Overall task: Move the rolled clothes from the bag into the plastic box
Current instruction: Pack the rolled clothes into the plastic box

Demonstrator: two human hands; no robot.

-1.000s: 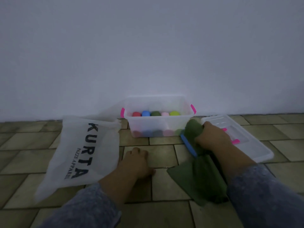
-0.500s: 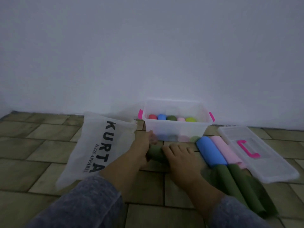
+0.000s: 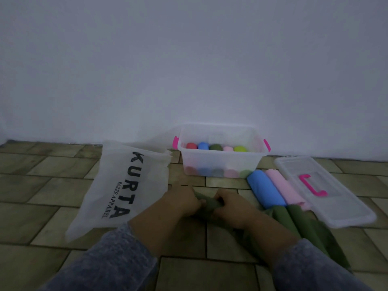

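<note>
A clear plastic box [image 3: 222, 162] with pink handles stands by the wall, holding several rolled clothes in red, blue, green, pink and lime. In front of it my left hand [image 3: 182, 201] and my right hand [image 3: 232, 208] both grip a dark green rolled cloth [image 3: 210, 203] on the tiled floor. A blue roll [image 3: 263, 190] and a pink roll [image 3: 284, 189] lie to the right of my hands, with two more dark green rolls [image 3: 298, 222] below them. The white "KURTA" bag [image 3: 126, 185] lies flat at the left.
The box's clear lid [image 3: 327, 198] with a pink handle lies on the floor at the right, next to the pink roll. A white wall rises right behind the box. My grey sleeves fill the bottom of the view.
One second ago my right hand held a bundle of rolls by the lid. Those rolls now lie on the floor, and both hands have closed on one dark green roll.
</note>
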